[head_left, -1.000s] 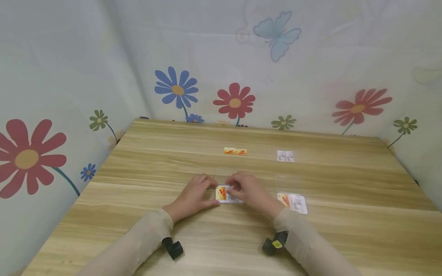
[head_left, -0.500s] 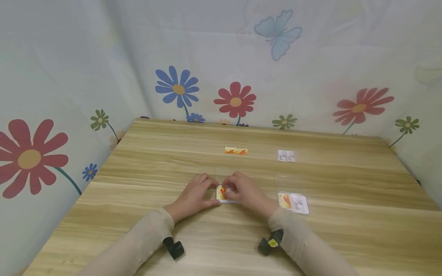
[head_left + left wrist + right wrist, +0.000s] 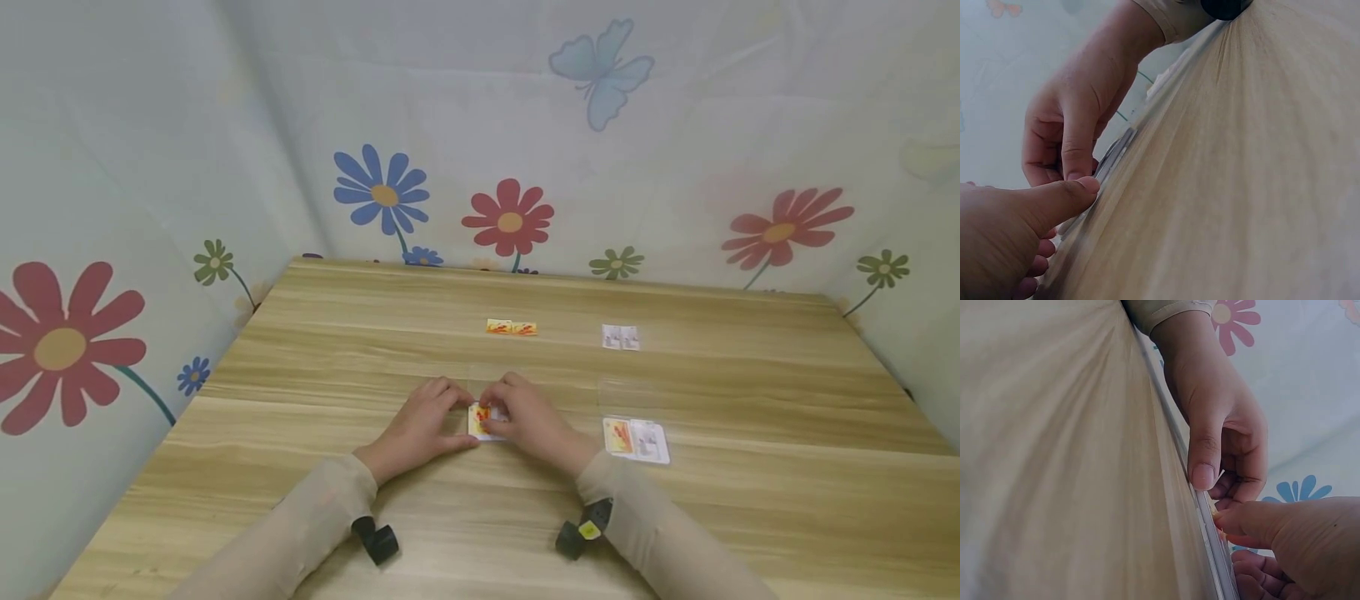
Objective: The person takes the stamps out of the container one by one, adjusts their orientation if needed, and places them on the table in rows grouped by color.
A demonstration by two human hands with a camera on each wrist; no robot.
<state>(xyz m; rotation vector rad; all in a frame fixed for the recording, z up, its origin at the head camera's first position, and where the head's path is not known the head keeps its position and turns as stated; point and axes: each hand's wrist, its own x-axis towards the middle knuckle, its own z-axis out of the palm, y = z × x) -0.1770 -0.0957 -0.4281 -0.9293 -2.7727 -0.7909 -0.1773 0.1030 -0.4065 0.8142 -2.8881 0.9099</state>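
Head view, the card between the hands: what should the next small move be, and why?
Probably the right hand should press the orange picture flat onto the card: it reaches over that picture's right edge, while the left hand holds the card's left side.

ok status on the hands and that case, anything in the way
Left hand grips the case at its left end. Right hand at the yellow card. Case flat on table, right side hidden by right hand.
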